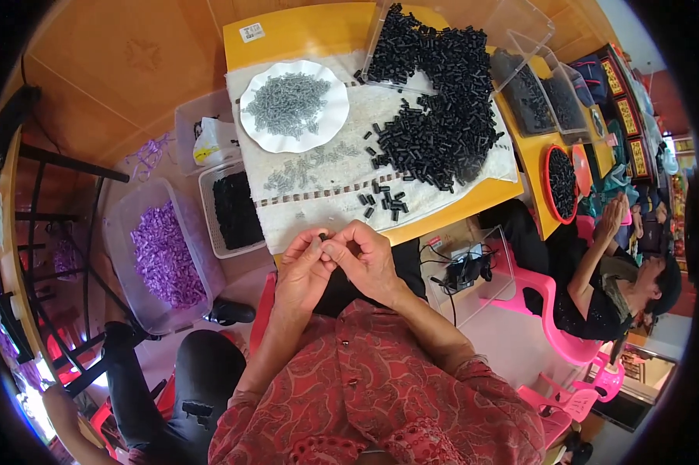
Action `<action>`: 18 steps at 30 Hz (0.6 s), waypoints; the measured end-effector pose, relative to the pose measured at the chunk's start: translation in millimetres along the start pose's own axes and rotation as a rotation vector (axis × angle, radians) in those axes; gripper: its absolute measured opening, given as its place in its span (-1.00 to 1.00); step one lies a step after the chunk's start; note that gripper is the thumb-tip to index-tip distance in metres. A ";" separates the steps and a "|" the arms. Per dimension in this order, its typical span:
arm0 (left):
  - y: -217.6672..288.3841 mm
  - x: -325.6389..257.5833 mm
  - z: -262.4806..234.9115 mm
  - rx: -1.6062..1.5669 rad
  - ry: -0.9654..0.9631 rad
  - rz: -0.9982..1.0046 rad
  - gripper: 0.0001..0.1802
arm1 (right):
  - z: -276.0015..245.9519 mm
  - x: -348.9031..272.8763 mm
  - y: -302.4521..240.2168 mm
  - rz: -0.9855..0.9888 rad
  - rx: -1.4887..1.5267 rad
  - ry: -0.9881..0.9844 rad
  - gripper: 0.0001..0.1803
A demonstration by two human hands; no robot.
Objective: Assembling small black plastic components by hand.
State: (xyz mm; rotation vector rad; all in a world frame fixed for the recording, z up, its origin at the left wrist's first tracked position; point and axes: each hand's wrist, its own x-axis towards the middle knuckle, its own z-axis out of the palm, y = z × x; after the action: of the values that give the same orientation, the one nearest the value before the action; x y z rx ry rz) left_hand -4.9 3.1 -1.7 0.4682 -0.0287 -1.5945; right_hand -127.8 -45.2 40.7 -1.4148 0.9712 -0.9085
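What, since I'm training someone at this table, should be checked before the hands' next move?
1. Small dark piece at the left hand's fingertips: ok.
2. Right hand close beside it: ok; its own grip on the piece, cannot tell.
3. Piece free of defects: cannot tell; it is too small and partly covered by fingers.
4. Black pieces on the cloth ahead: ok, a large heap with a few strays nearer the hands.
5. All clear pieces on the white plate: not ok; some lie scattered on the cloth.
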 end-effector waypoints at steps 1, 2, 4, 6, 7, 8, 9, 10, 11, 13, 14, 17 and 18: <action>-1.0 0.3 -1.4 0.000 -0.001 -0.001 -0.82 | -1.0 0.1 -1.3 0.000 -0.001 0.002 -0.84; -1.8 0.7 -3.0 -0.010 -0.003 -0.001 -0.82 | -1.7 0.2 -2.2 0.005 -0.005 -0.007 -0.84; -2.2 1.7 -3.2 -0.020 -0.005 -0.001 -0.82 | -4.3 -0.1 -1.3 0.011 -0.010 -0.015 -0.84; -1.7 1.8 -0.6 -0.027 0.017 -0.022 -0.82 | -9.3 -1.6 1.5 -0.005 -0.067 -0.044 -0.85; 0.2 1.7 1.5 -0.027 0.017 -0.025 -0.82 | -10.8 -1.8 0.4 -0.004 -0.067 -0.041 -0.85; 2.8 1.2 3.7 -0.029 0.012 -0.047 -0.83 | -11.8 -1.7 -3.3 -0.032 -0.078 -0.039 -0.85; 4.1 1.2 4.4 -0.031 0.008 -0.070 -0.84 | -13.0 -1.6 -6.1 -0.059 -0.089 -0.037 -0.86; 3.6 1.4 3.3 -0.032 0.008 -0.074 -0.84 | -15.6 -1.7 -7.5 -0.057 -0.090 -0.033 -0.86; 3.1 1.5 2.2 -0.023 0.013 -0.069 -0.84 | -19.2 -1.4 -9.2 -0.101 -0.175 -0.039 -0.87; 3.1 1.5 2.6 -0.015 0.019 -0.064 -0.84 | -27.4 0.0 -10.0 -0.144 -0.261 -0.044 -0.89; 3.5 1.4 3.8 -0.010 0.032 -0.066 -0.83 | -32.4 1.1 -8.5 -0.171 -0.338 -0.008 -0.90; 3.1 1.9 4.7 0.005 0.037 -0.061 -0.82 | -47.0 5.9 -1.3 -0.227 -0.469 0.093 -0.92; 2.9 1.9 4.8 0.015 0.029 -0.054 -0.82 | -52.1 7.5 1.3 -0.257 -0.520 0.158 -0.93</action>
State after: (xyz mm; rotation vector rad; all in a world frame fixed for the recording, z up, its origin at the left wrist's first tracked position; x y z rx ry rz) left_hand -3.7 -0.3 3.0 0.5074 -0.0066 -1.6411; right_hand -173.6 -71.0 42.7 -1.9633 1.2212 -1.0105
